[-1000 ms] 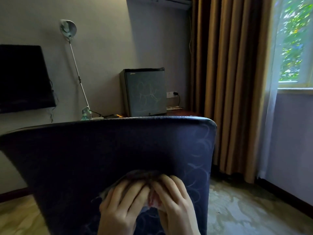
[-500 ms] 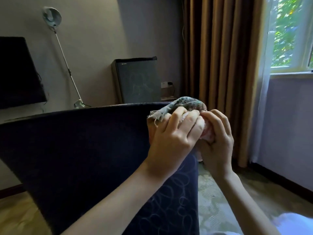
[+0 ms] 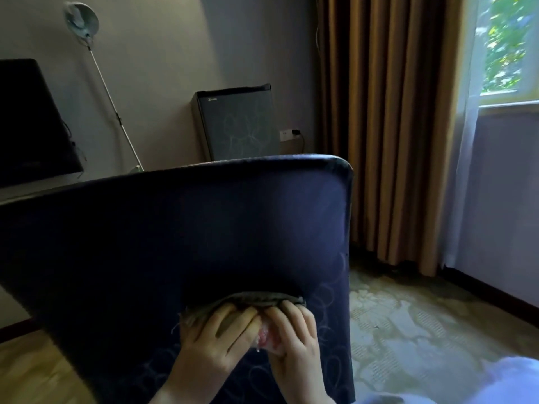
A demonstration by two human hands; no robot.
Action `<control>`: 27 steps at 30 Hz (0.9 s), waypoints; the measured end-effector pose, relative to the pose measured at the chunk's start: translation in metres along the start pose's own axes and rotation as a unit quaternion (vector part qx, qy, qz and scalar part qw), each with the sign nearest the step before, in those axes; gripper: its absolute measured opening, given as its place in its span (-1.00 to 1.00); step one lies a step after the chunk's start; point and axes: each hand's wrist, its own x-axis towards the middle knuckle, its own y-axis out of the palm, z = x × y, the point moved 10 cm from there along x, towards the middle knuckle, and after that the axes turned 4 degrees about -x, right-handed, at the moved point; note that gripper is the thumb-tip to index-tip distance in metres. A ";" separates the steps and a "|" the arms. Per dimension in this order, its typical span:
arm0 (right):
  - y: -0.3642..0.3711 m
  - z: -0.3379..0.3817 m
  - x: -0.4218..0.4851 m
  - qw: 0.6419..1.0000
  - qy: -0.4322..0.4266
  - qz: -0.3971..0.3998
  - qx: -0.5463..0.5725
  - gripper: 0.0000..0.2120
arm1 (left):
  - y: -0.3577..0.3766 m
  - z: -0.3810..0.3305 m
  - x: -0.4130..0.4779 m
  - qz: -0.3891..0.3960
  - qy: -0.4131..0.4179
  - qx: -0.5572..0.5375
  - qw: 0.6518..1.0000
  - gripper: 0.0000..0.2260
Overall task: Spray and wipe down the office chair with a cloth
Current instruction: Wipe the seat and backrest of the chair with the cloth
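The dark navy fabric office chair (image 3: 204,243), its backrest faintly patterned with pale swirls, stands in the foreground and fills most of the view. A bunched grey-green cloth with frayed edges (image 3: 256,300) is pressed against the lower part of the backrest, towards its right side. No spray bottle is in sight, and the fabric shows no clear wet or wiped patch, so how much has been cleaned cannot be told. My judgement is that the wiping stage is under way on the backrest, with the seat and base, out of view, possibly left to do. The left hand (image 3: 215,339) lies over the cloth with its fingers fairly straight, pressing it to the fabric. The right hand (image 3: 294,336), touching it, bends its fingers over the cloth's edge and holds it; a pale pink wad (image 3: 267,341) shows between the hands, and whether it belongs to the cloth is unclear. Behind stand a dark mini fridge (image 3: 236,123), a floor lamp (image 3: 81,17) and ochre curtains (image 3: 393,126).
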 end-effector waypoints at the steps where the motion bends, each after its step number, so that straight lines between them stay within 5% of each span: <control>1: 0.001 0.003 -0.002 1.000 0.001 0.006 -0.001 -0.60 | -0.002 0.000 -0.002 0.001 0.005 -0.005 1.000 -0.79; 6: -0.046 0.021 0.020 0.999 -0.014 -0.045 0.025 -0.66 | -0.029 -0.008 0.029 -0.044 -0.012 -0.053 0.998 -0.82; 14: -0.194 0.043 0.161 0.980 -0.082 -0.179 -0.006 -0.57 | -0.110 -0.019 0.206 -0.169 -0.046 -0.067 0.982 -0.66; 18: -0.170 0.010 0.190 0.993 -0.040 -0.108 0.040 -0.48 | -0.082 -0.011 0.225 -0.140 -0.076 -0.030 0.987 -0.73; 27: -0.129 -0.016 0.127 0.989 -0.019 -0.149 0.007 -0.68 | -0.040 -0.023 0.156 -0.108 0.000 -0.009 0.994 -0.76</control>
